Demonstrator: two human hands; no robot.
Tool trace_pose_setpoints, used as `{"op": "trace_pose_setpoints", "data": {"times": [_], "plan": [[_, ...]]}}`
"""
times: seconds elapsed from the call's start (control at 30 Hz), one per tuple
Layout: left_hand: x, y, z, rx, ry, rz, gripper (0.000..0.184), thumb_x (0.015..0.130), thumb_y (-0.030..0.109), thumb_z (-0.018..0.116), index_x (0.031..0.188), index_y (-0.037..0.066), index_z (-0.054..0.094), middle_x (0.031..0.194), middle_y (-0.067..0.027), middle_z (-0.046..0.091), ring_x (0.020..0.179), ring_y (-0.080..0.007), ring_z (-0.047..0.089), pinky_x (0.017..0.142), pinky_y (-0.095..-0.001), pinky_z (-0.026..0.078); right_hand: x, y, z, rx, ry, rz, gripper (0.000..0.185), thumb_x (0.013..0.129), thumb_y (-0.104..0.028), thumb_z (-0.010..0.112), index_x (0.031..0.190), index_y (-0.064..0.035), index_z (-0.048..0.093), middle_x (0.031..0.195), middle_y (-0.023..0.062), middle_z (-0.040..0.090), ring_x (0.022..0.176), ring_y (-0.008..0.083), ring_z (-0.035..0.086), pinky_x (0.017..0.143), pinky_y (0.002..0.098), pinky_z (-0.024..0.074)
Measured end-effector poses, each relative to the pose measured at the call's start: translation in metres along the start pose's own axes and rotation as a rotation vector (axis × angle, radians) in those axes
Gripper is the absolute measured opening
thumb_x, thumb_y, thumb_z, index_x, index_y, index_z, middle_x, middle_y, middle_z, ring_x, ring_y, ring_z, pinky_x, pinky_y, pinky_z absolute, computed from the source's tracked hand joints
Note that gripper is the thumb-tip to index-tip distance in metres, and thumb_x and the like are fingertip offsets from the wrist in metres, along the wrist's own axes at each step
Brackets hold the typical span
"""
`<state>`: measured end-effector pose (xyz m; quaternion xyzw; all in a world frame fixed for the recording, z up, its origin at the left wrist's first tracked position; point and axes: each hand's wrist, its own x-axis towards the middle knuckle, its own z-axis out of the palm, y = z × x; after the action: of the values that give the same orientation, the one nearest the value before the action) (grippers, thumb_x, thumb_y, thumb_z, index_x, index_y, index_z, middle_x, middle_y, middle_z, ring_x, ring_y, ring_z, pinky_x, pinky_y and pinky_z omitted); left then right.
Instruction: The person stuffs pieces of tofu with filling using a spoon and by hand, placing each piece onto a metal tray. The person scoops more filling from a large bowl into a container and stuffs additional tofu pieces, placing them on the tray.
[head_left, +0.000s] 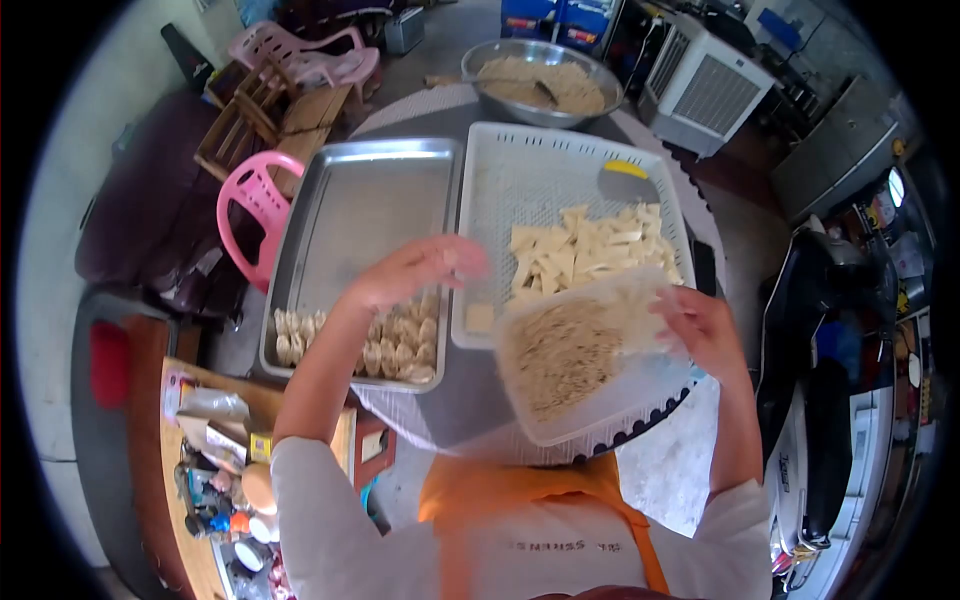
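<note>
My right hand [697,325] grips the right rim of a translucent plastic container [640,385], which is blurred and held over the near part of the table. Brown minced filling [565,355] lies in its left half. My left hand [430,268] hovers above the right side of a metal tray [370,210], fingers stretched out and a little smeared, with nothing seen in it. Rows of folded dumplings [400,345] fill the tray's near end, partly behind my left forearm. A white perforated tray [510,180] holds piled dough wrappers [590,245] and one single wrapper [480,318].
A large metal bowl [475,75] of filling with a utensil in it stands at the table's far edge. A scraper with a yellow handle [626,170] lies in the white tray. Pink chairs [262,200] stand left, an air cooler [705,85] far right, a cluttered wooden table [190,450] near left.
</note>
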<state>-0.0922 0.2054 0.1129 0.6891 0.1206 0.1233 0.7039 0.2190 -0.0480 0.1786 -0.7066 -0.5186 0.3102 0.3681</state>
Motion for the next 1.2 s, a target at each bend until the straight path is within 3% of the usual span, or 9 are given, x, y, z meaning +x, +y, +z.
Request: {"op": "trace_pose_setpoints", "data": {"times": [0.2,0.3,0.5,0.57,0.63,0.83,1.03,1.07,1.2], "plan": [[0.003,-0.001,-0.012,0.038,-0.173,-0.083,0.074,0.081,0.053,0.061,0.13,0.003,0.039,0.126,-0.009,0.05,0.117,-0.0167,0.047,0.095,-0.0332,0.04,0.118,-0.06,0.043,-0.296,-0.27,-0.361,0.02,0.081,-0.01,0.055,0.098,-0.0036,0.063,0.075,0.0175,0.063,0.062,0.0287,0.063,0.058,0.034,0.0478],[-0.018,-0.003,-0.032,-0.098,-0.052,-0.212,0.075,0.081,0.051,0.063,0.133,0.004,0.037,0.127,-0.0089,0.049,0.12,-0.0176,0.042,0.1,-0.0368,0.035,0.166,-0.081,0.063,-0.429,-0.391,-0.526,0.02,0.086,-0.011,0.056,0.103,-0.0023,0.062,0.067,0.0113,0.063,0.058,0.0151,0.061,0.055,0.0286,0.0477],[-0.049,0.002,-0.044,-0.18,0.255,-0.238,0.088,0.066,0.023,0.068,0.14,0.007,0.024,0.132,-0.0109,0.041,0.115,-0.0191,0.043,0.093,-0.031,0.036,0.282,-0.09,0.127,-0.153,-0.687,-0.655,0.029,0.088,-0.025,0.058,0.109,-0.0051,0.061,0.085,0.0114,0.067,0.068,0.0217,0.065,0.062,0.0299,0.0506],[-0.058,0.0,-0.045,-0.304,0.385,-0.266,0.095,0.06,0.029,0.069,0.142,0.007,0.025,0.136,-0.0124,0.036,0.127,-0.0222,0.034,0.105,-0.0358,0.026,0.317,-0.116,0.137,-0.167,-0.463,-0.471,0.037,0.091,-0.037,0.051,0.111,-0.0062,0.06,0.11,0.0134,0.062,0.088,0.0319,0.064,0.077,0.0384,0.0504],[-0.065,-0.005,-0.05,-0.352,0.478,-0.248,0.094,0.062,0.033,0.072,0.141,0.009,0.027,0.134,-0.0122,0.039,0.123,-0.0234,0.039,0.103,-0.0364,0.03,0.396,-0.085,0.163,-0.447,0.012,-0.838,0.05,0.091,-0.042,0.048,0.129,-0.0088,0.045,0.133,0.0149,0.046,0.106,0.033,0.056,0.086,0.0417,0.0467],[-0.072,-0.007,-0.048,-0.41,0.694,-0.155,0.092,0.065,0.038,0.072,0.14,0.006,0.03,0.128,-0.0109,0.045,0.117,-0.0226,0.044,0.1,-0.0371,0.035,0.481,-0.057,0.194,-0.702,0.114,-0.674,0.063,0.092,-0.046,0.041,0.144,-0.0157,0.02,0.144,0.014,0.028,0.112,0.0373,0.051,0.089,0.046,0.0444],[-0.08,-0.013,-0.063,-0.456,0.706,-0.153,0.088,0.068,0.03,0.07,0.139,0.003,0.028,0.134,-0.0107,0.042,0.123,-0.0222,0.042,0.102,-0.036,0.035,0.45,-0.075,0.176,-0.817,0.1,-0.472,0.057,0.091,-0.052,0.038,0.116,-0.004,0.058,0.116,0.0176,0.056,0.099,0.0355,0.059,0.083,0.0462,0.047],[-0.079,-0.016,-0.067,-0.456,0.716,-0.148,0.088,0.067,0.031,0.071,0.139,0.003,0.028,0.134,-0.0108,0.042,0.123,-0.0224,0.042,0.102,-0.0362,0.035,0.443,-0.072,0.171,-0.823,0.149,-0.441,0.043,0.09,-0.04,0.049,0.095,0.0,0.066,0.101,0.0179,0.062,0.094,0.0353,0.061,0.079,0.0452,0.0489],[-0.064,-0.01,-0.073,-0.456,0.717,-0.108,0.087,0.067,0.033,0.071,0.138,0.002,0.03,0.135,-0.011,0.042,0.123,-0.0231,0.043,0.102,-0.0367,0.035,0.392,-0.069,0.097,-1.017,-0.113,-0.432,0.024,0.079,-0.017,0.062,0.095,0.0002,0.066,0.097,0.0193,0.063,0.092,0.0334,0.062,0.074,0.0421,0.0514]]}}
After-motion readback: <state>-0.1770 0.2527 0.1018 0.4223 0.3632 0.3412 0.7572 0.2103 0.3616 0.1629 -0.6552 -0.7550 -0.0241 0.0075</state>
